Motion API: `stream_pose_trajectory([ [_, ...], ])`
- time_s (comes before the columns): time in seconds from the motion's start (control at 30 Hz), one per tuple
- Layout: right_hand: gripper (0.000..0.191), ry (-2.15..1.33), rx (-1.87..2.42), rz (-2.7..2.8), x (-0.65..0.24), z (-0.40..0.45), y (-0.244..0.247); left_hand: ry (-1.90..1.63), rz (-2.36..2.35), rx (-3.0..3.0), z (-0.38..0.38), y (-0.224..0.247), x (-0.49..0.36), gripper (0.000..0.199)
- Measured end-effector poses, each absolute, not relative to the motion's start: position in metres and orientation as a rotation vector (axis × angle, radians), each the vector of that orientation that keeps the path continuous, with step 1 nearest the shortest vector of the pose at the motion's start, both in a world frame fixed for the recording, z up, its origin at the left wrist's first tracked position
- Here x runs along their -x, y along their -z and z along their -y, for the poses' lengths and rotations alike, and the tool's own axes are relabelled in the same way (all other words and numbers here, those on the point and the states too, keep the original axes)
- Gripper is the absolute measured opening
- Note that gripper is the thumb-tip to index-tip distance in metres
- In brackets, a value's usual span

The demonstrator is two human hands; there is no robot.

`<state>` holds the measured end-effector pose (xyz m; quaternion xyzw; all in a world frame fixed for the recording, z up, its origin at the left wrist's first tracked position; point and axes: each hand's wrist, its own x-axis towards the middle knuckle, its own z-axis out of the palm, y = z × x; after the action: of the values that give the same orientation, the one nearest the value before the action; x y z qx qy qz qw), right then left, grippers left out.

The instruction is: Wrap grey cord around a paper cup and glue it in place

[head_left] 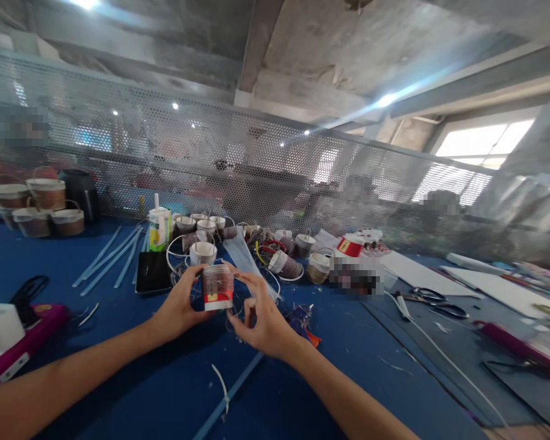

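Note:
Between my two hands is a paper cup, its upper part wound with brown cord and its lower part showing a red band and white. My left hand grips it from the left, thumb low and fingers near the top. Around the right side curves my right hand, with its index finger at the upper edge and the thumb by the lower edge. Thin loose strands hang near the right thumb. Just beyond stands a white-lined cup with a pale hoop. A dark blue tool with an orange part lies right of my right hand.
Several small cord-wrapped cups line the back, and finished-looking baskets stand far left. A black tablet, a drink carton, clear glue sticks, a magenta power strip and scissors lie around. A mesh partition rises behind.

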<state>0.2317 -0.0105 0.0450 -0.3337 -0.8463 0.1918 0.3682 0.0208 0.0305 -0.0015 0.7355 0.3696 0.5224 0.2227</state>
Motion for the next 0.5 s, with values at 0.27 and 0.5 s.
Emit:
stream_pose_trajectory([
  [0.27, 0.023, -0.404, 0.727, 2.138, -0.236, 0.016, -0.054, -1.477, -1.049, -1.964, -0.026, -0.007, -0.016, 0.074],
  [0.5, 0.019, -0.049, 0.630, 2.135, -0.237, 0.017, -0.057, -1.543, -1.083, -1.965, -0.025, -0.009, -0.013, 0.077],
])
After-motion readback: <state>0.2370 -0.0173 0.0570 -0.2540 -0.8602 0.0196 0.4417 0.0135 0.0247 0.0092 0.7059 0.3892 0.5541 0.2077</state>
